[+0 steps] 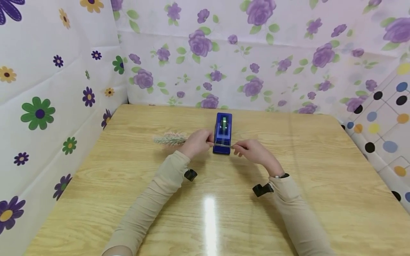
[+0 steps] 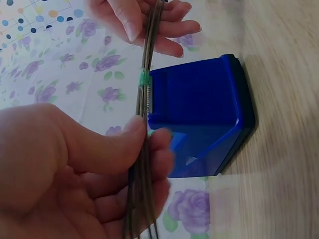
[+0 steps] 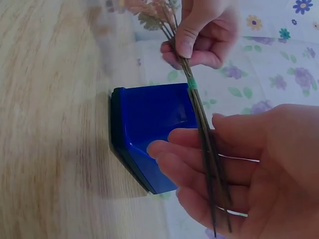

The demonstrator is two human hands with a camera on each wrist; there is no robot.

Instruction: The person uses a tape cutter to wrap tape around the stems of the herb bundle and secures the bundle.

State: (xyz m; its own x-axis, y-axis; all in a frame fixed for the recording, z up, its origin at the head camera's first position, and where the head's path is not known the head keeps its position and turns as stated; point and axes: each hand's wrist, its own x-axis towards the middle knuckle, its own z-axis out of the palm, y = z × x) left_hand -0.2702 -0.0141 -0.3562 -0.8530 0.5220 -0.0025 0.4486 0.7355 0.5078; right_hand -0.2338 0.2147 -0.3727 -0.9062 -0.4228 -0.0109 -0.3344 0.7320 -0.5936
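My left hand (image 1: 197, 142) pinches the thin brown stems (image 2: 147, 169) of a bunch of pale pink and green artificial flowers (image 1: 171, 139), whose heads point left. A blue tape dispenser (image 1: 222, 129) stands between my hands, with the stems lying across its near end. Green tape (image 2: 144, 78) goes round the stems, close to the dispenser's toothed cutter (image 2: 150, 94). On the other side my right hand (image 1: 254, 151) has its fingers fairly straight under the stem ends (image 3: 208, 164), which lie across them. Its thumb is beside the stems, not pressed on them.
The wooden table (image 1: 160, 220) reaches a flowered cloth (image 1: 224, 81) at the back. Patterned cloths also hang on the left and right sides. Each wrist carries a small black camera (image 1: 262, 190).
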